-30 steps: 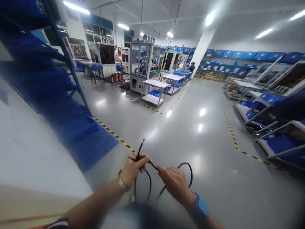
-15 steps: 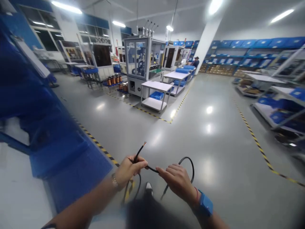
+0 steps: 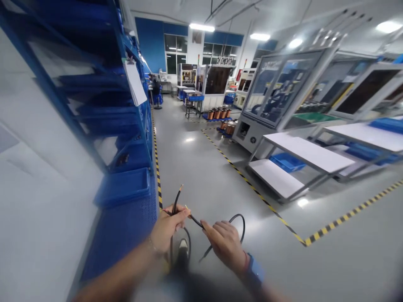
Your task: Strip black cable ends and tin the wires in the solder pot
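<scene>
Blue shelving [image 3: 94,105] with a clipboard [image 3: 135,82] stands left; copper spools [image 3: 218,113] and white tables [image 3: 310,153] are right

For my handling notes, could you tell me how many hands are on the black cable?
2. The left hand pinches the black cable just below its bare end; the right hand grips it further along, beside the loop. No others show.

You stand on a factory floor: blue shelves [image 3: 94,105] of bins beside you, glass-fronted machines [image 3: 277,92] across the aisle, spools of copper wire [image 3: 218,113], and yellow-black tape [image 3: 252,186] marking off the grey floor [image 3: 201,167].
</scene>
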Available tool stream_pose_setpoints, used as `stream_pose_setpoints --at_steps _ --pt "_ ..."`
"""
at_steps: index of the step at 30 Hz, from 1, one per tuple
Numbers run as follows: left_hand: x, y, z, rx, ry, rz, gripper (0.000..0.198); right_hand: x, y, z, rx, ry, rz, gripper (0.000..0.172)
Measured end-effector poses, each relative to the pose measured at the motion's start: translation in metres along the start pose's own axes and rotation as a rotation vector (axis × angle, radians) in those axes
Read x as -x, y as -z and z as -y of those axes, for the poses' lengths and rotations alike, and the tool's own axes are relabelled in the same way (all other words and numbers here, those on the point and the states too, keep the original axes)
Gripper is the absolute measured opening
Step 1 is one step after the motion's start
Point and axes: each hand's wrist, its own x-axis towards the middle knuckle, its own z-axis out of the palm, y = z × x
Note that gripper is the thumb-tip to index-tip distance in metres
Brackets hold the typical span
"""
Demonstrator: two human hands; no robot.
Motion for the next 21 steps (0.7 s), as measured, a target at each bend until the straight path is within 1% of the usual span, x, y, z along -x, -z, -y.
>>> stream_pose_setpoints --at_steps 1,3,5,7,8,10,12,14,16,18,19,21 --pt "-0.033 0.002 -0.002 -0.023 -0.012 -0.025 0.019 -0.015 -0.009 -0.028 -0.006 0.015 0.022 0.023" --pt "-0.102 0.004 -0.012 -0.042 -0.016 -0.095 0.021 -0.045 -0.022 -0.082 -0.017 0.011 0.046 0.022" --pt "-0.169 0.005 -0.028 -0.059 -0.019 -0.167 0.023 -0.074 -0.028 -0.134 -0.016 -0.020 0.051 0.022" --pt "-0.233 -0.001 -0.047 -0.133 -0.036 -0.180 0.024 -0.099 -0.030 -0.184 -0.003 -0.064 0.052 0.022" --pt "-0.263 -0.007 -0.056 -0.191 -0.054 -0.158 0.024 -0.109 -0.031 -0.210 0.010 -0.097 0.045 0.022" --pt "-0.321 -0.022 -0.069 -0.319 -0.084 -0.072 0.024 -0.122 -0.036 -0.265 0.038 -0.180 0.011 0.021" --pt "-0.379 -0.040 -0.076 -0.426 -0.107 0.024 0.024 -0.124 -0.047 -0.325 0.062 -0.278 -0.052 0.021" --pt "-0.442 -0.054 -0.076 -0.518 -0.126 0.065 0.025 -0.118 -0.064 -0.392 0.083 -0.386 -0.126 0.022" --pt "-0.511 -0.059 -0.073 -0.598 -0.150 0.014 0.028 -0.113 -0.084 -0.465 0.108 -0.479 -0.188 0.023" --pt "-0.581 -0.053 -0.070 -0.676 -0.157 -0.095 0.029 -0.121 -0.103 -0.540 0.123 -0.536 -0.197 0.022" --pt "-0.613 -0.047 -0.069 -0.714 -0.149 -0.153 0.030 -0.132 -0.111 -0.576 0.123 -0.550 -0.188 0.023" --pt "-0.669 -0.033 -0.067 -0.791 -0.079 -0.251 0.028 -0.172 -0.123 -0.646 0.105 -0.548 -0.158 0.025"
